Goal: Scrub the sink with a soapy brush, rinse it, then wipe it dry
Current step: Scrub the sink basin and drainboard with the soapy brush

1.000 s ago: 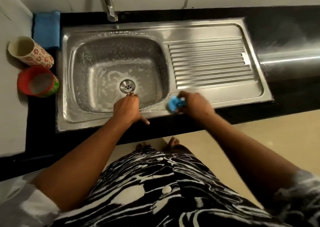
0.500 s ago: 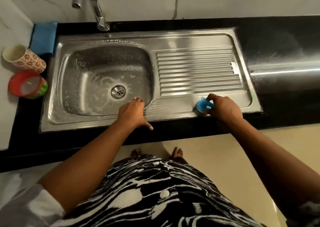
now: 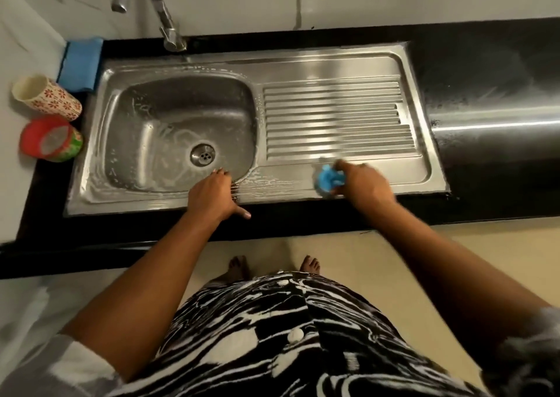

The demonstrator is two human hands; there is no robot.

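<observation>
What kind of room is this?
Most likely a home kitchen: a steel sink with ribbed drainboard, a curved tap, and a black countertop against a pale wall.

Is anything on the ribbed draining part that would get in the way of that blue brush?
Nothing visible. The blue brush, held in the right hand, sits just below the ribbed drainboard, which is bare.

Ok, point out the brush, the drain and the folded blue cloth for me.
brush (image 3: pixel 328 179), head view: on the blue body showing beside the right hand's fingers.
drain (image 3: pixel 202 154), head view: on the centre of the metal strainer.
folded blue cloth (image 3: pixel 80 64), head view: on the middle of its top face.
</observation>
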